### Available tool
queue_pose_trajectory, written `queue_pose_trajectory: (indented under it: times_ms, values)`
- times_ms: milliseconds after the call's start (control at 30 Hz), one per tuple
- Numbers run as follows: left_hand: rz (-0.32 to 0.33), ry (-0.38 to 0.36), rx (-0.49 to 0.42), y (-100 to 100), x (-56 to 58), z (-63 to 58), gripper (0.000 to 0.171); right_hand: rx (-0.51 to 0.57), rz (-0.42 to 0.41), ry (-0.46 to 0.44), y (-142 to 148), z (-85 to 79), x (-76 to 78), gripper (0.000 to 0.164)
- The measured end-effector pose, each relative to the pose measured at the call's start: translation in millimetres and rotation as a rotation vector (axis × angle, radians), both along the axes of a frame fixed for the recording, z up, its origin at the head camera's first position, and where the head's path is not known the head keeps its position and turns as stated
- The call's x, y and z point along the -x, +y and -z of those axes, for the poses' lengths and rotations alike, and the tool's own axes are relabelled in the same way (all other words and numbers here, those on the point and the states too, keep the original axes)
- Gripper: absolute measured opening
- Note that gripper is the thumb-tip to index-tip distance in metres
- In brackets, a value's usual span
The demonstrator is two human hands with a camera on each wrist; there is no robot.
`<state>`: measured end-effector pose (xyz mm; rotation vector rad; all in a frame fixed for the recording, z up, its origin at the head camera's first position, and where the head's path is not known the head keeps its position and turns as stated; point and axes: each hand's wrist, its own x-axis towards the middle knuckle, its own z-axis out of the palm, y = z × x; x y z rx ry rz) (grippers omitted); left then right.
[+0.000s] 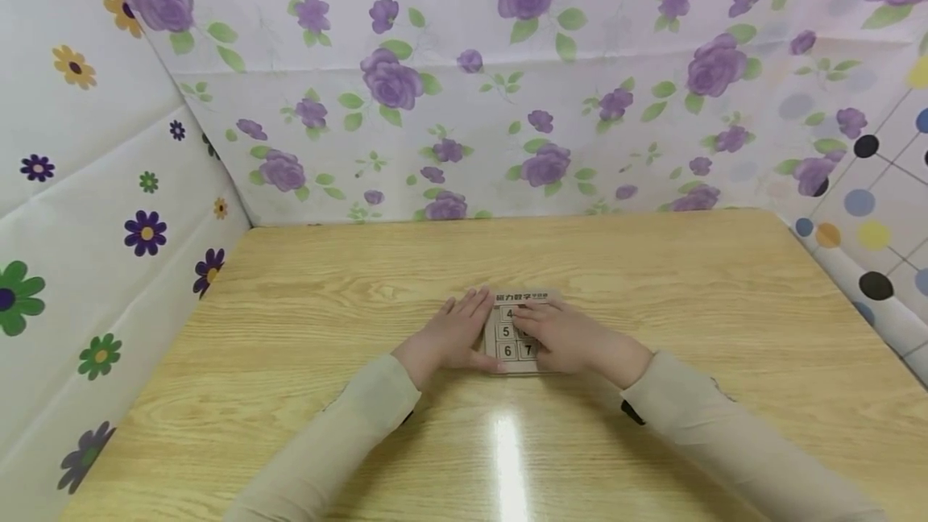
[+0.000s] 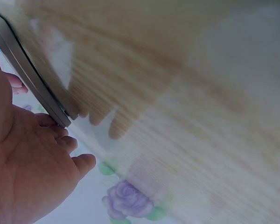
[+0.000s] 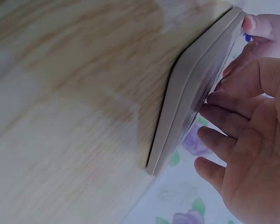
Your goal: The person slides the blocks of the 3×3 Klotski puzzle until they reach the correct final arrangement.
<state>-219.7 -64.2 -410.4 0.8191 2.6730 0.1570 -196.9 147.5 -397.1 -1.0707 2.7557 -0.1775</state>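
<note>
A flat, light-coloured number slide puzzle [image 1: 516, 366] lies on the table, with printed characters along its far edge and black-numbered tiles; 4, 5, 6 and 7 show. My left hand [image 1: 458, 334] holds its left side, thumb at the near left corner and fingers along the far left edge. Over the puzzle's right half reaches my right hand [image 1: 573, 338], its fingertips resting on the upper tiles and covering several of them. In the right wrist view, the puzzle's rounded side [image 3: 177, 102] shows beside loosely bent right fingers [image 3: 219, 142].
The wood-grain table [image 1: 326, 280] extends around the puzzle, with a bright light reflection [image 1: 510, 466] in front. A purple-flowered cloth [image 1: 449, 119] hangs behind. Other patterned cloths stand at the left [image 1: 80, 208] and right [image 1: 863, 216] sides.
</note>
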Motion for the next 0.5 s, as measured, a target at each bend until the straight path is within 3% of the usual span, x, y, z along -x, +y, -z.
queue_pose_trajectory:
  times_ms: [500]
  values:
    - [-0.007,-0.012,-0.020,0,-1.7,-2.4,0.115,-0.009,0.039,0.035,17,-2.4,-6.9,0.057]
